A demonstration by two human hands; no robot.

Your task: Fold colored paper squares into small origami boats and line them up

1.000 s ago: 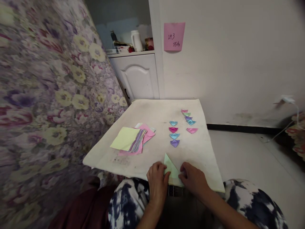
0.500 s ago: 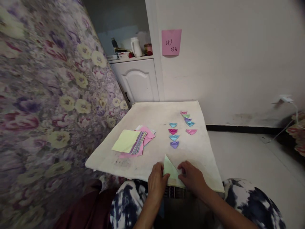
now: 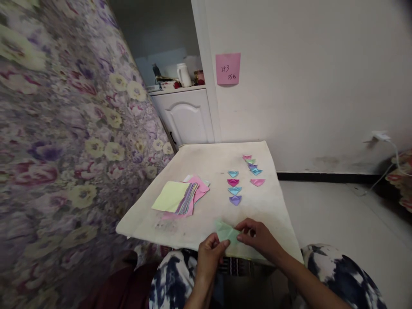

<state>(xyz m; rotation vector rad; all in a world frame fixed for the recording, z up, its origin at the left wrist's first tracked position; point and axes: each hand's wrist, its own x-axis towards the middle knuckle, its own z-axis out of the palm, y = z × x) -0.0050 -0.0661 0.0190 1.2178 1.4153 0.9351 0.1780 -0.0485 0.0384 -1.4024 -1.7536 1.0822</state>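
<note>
Both my hands hold a light green folded paper just above the near edge of the white table. My left hand pinches its lower left side, fingers curled. My right hand pinches its right side with thumb and fingertips. Beyond the paper lie several small folded paper boats in blue, pink and purple, in two rows. A fanned stack of coloured paper squares, yellow-green on top, lies at the table's left.
A floral-patterned cloth surface rises along the left. A white cabinet with a bottle and jars on top stands behind the table. A pink note is stuck on the wall. A cable hangs at the right.
The green paper was lying flat as a triangle under both hands; now it is lifted off the table and partly folded or turned. The camera view has tilted slightly.
</note>
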